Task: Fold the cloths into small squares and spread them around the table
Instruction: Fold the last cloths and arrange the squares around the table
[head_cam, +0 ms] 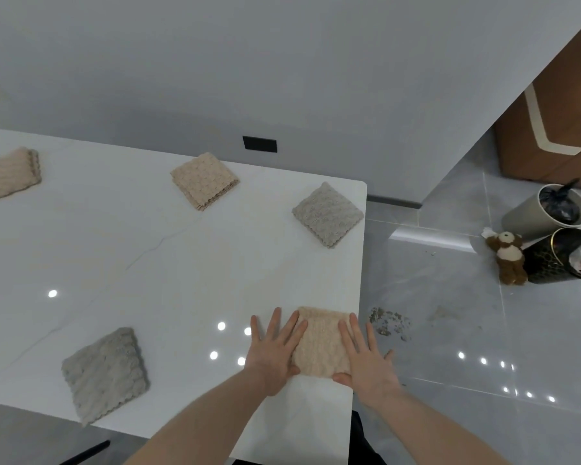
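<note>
A folded pink cloth (321, 344) lies near the right front edge of the white table (168, 270). My left hand (275, 350) rests flat on its left side with fingers straight. My right hand (366, 357) lies flat on its right side, thumb along the near edge. Other folded squares lie spread around: a grey cloth (104, 374) at the front left, a grey-beige cloth (327, 214) at the far right corner, a beige cloth (203, 181) at the back middle, and a pink cloth (9, 174) at the far left.
The table's right edge runs just beside my right hand. On the tiled floor to the right stand two bins (550, 213) and a plush toy (508, 256). Some debris (388, 322) lies on the floor by the table. A brown cabinet (557, 129) stands behind.
</note>
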Motion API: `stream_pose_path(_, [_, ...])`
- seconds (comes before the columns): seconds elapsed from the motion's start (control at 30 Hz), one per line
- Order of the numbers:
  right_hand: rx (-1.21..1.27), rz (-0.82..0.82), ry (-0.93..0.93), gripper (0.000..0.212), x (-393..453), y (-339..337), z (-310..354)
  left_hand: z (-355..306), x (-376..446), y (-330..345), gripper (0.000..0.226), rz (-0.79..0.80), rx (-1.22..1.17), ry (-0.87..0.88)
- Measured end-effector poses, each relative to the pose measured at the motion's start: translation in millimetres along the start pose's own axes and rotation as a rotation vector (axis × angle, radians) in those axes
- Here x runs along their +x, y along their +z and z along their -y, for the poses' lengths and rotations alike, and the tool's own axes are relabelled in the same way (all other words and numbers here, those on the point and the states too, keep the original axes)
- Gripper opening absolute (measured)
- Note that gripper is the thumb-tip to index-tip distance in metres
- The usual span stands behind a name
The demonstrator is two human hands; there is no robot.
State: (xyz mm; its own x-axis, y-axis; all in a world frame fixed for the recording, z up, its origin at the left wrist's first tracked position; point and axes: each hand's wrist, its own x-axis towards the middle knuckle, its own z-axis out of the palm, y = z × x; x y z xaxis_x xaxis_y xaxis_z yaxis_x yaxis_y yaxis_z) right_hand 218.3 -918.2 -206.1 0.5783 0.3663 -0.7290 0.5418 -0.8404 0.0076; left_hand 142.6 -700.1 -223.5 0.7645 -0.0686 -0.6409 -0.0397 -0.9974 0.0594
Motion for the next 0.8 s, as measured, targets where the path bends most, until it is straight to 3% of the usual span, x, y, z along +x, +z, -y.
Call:
stream_pose_path(0.33, [0.12,0.024,-0.008,0.118,-1,-12,3,-17,-7,-22,0.1,0.043,-0.061,-0.065])
stream_pose_path(0.53, [0.091,-0.135,-0.098,0.105,-16,-28,-15,-30,-30,-30,0.095,-0.16,-0.227,-0.107])
stream_pose_path(0.67, [0.02,-0.04,-0.142,0.101,-17,-17,-24,-50,-35,-10,0.101,-0.133,-0.258,-0.104])
stream_pose_path(0.8, [0.058,0.0,-0.143,0.1,-17,-10,-29,-63,-35,-14,0.082,-0.045,-0.329,-0.206])
